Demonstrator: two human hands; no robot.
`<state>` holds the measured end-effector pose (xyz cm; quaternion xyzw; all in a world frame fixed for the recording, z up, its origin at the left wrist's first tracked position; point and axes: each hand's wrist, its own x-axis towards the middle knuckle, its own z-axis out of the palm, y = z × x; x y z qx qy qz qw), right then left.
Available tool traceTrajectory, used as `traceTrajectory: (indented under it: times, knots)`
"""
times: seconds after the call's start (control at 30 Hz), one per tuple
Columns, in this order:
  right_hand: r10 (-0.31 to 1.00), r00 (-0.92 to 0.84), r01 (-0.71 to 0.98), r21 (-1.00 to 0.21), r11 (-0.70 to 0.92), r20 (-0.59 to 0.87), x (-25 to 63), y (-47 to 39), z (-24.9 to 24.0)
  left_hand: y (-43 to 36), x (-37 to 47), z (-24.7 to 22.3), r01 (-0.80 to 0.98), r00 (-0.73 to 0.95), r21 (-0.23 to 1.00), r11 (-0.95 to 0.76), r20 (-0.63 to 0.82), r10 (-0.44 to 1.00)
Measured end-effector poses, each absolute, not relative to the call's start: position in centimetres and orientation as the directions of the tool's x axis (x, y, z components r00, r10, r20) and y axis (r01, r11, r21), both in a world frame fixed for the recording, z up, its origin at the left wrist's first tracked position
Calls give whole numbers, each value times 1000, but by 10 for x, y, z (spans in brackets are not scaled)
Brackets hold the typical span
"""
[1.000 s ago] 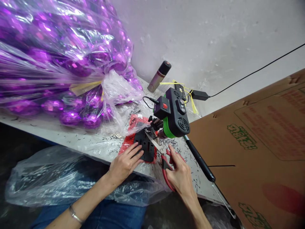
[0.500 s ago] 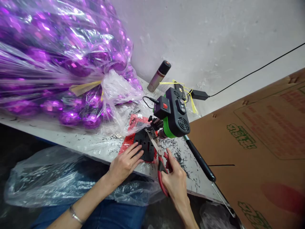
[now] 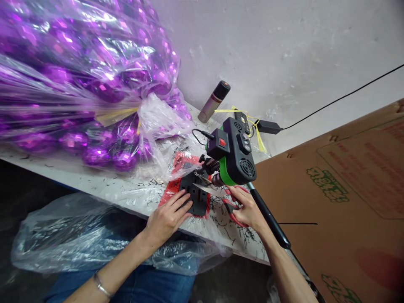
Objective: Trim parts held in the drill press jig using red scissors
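Right hand [image 3: 248, 208] curls round red-handled metal scissors [image 3: 216, 192]; left hand [image 3: 166, 216] lies open on a flat black slotted plate [image 3: 200, 205]

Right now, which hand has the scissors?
The right hand: it grips the scissors by the handles. The left hand holds no tool; its fingers lie spread on the black plate.
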<state>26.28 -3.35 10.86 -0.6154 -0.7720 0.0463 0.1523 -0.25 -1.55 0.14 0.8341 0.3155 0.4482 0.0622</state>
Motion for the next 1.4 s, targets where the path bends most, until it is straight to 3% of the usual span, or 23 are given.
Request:
traceTrajectory:
  times: [0.13, 0.27, 0.37, 0.5, 0.67, 0.77, 0.97, 1.4]
  knots:
    - [977, -76, 953, -273, 130, 201, 234, -60, 104, -15, -2, 0, 454, 394, 400, -796, 711, 582]
    - [964, 192, 917, -384, -109, 185, 193, -88, 98, -16, -2, 0, 447, 394, 405, -797, 711, 583]
    - [937, 304, 897, -383, -222, 170, 174, -96, 96, -16, -3, 0, 463, 401, 390, -796, 709, 580]
    - [922, 309, 914, -341, -220, 232, 175, -95, 91, -15, -2, 2, 468, 398, 381, -797, 715, 575]
    - [953, 157, 934, -352, -58, 258, 193, -90, 94, -15, -3, 2, 449, 392, 389, -805, 724, 568]
    - [962, 175, 918, -388, -82, 210, 194, -90, 100, -14, -4, 2, 434, 401, 399, -808, 717, 570]
    - [952, 304, 750, -608, -259, -31, 193, -106, 101, -14, -4, 0, 427, 402, 418, -802, 707, 582]
    - [927, 376, 863, -373, -341, 21, 198, -118, 103, -14, -3, -1, 439, 401, 406, -802, 710, 579]
